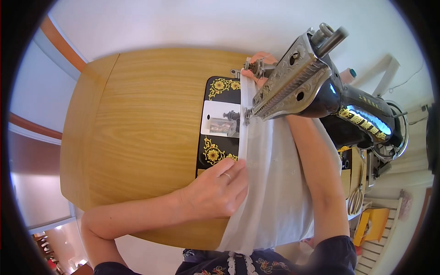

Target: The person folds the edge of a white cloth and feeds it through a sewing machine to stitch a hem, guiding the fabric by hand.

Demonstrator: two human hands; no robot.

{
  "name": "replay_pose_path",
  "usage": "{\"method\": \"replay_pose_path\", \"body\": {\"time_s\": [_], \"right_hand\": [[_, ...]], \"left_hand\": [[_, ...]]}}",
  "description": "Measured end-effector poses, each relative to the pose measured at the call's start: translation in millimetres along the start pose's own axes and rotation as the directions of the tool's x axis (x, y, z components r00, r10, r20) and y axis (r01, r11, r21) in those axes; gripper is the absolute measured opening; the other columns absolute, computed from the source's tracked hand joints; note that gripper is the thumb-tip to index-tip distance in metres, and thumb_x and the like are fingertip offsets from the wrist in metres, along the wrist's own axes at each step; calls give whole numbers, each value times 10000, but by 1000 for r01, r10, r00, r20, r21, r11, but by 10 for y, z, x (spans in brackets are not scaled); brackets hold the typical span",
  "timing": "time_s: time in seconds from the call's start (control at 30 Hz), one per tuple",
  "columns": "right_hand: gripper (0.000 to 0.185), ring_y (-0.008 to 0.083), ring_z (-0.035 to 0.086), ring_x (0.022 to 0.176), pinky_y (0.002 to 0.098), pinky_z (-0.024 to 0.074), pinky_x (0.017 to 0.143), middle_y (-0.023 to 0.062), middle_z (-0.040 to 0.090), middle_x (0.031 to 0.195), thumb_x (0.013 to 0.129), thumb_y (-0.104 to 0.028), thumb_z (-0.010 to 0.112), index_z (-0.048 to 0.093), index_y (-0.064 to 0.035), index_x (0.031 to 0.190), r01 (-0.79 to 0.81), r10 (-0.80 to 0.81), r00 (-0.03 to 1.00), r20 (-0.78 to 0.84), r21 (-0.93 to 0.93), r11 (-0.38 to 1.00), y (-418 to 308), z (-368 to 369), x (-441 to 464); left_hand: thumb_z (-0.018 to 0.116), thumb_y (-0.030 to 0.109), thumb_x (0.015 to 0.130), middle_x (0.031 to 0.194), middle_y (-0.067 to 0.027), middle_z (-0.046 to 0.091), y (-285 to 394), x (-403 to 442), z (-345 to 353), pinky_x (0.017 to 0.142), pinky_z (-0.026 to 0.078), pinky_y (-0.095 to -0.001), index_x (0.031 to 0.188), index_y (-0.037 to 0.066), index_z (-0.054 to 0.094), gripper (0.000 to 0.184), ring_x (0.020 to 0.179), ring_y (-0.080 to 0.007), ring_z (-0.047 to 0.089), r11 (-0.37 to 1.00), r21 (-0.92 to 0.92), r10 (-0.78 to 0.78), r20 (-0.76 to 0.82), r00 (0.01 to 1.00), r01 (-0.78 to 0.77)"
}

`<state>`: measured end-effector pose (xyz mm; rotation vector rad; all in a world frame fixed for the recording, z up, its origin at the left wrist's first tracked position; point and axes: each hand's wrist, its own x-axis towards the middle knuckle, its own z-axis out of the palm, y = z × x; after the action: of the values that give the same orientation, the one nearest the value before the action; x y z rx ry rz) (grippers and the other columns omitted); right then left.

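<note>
A black sewing machine (357,107) with a silver engraved faceplate stands over sheer white fabric (275,183). The fabric's folded edge runs under the needle area, beside the shiny metal plate (215,120) of the machine bed. My left hand (220,188), with a ring on one finger, pinches the folded edge at the near side of the needle. Beyond the needle, my right hand (262,66) holds the far end of the same edge, partly hidden behind the machine head; its forearm lies across the fabric.
The wooden table top (146,123) extends to the left. Scissors (356,200) lie at the right, near a yellow box (372,224) on a slatted rack. A spool (349,74) stands behind the machine, whose handwheel (403,133) is at the far right.
</note>
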<state>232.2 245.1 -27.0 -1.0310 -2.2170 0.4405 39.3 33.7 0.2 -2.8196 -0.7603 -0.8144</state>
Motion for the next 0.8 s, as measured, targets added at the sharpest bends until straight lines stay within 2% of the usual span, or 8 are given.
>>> {"method": "replay_pose_path", "body": {"time_s": [0.3,0.8], "right_hand": [[172,209,595,813,339,495,744,92,581,901,859,-185,684,605,-34,834,12,-12,1000,-3,-19,1000,9,34,43],[171,219,599,805,342,498,733,103,579,904,856,-184,685,612,-31,839,30,-30,1000,4,-49,998,111,62,211]], "left_hand": [[624,62,648,958,-175,626,-83,28,26,750,486,-366,817,-51,653,205,928,-285,654,999,-25,-30,-20,999,29],[641,55,669,971,-149,629,-217,58,98,766,467,-356,824,-30,655,177,948,-255,649,997,-18,-71,-42,997,70]]}}
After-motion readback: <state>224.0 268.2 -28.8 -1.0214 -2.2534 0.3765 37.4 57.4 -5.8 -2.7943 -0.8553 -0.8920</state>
